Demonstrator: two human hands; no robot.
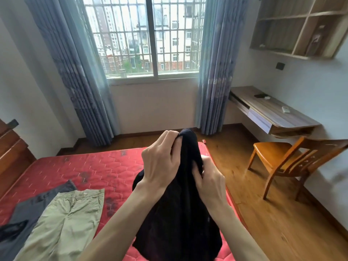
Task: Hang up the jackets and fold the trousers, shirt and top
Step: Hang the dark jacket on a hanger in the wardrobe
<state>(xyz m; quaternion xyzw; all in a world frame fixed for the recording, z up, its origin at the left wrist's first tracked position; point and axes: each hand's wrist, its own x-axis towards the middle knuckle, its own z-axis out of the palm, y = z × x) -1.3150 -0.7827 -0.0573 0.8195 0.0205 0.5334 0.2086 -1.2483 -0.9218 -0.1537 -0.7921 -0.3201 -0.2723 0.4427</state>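
Observation:
A black garment (180, 213) hangs in front of me over the red mattress (90, 172); what kind of garment it is cannot be told. My left hand (160, 162) grips its top edge, fingers curled into the fabric. My right hand (209, 178) pinches the cloth just below and to the right. Khaki trousers (69, 219) lie flat on the mattress at the lower left, partly on top of a dark grey garment (30, 210). A bit of black fabric (9, 230) shows at the left edge.
A wooden chair (288, 162) stands on the wood floor to the right of the bed. Behind it a wall-mounted desk (273, 112) carries small items. A barred window (148, 38) with blue curtains fills the far wall. A wooden headboard (11, 151) is at left.

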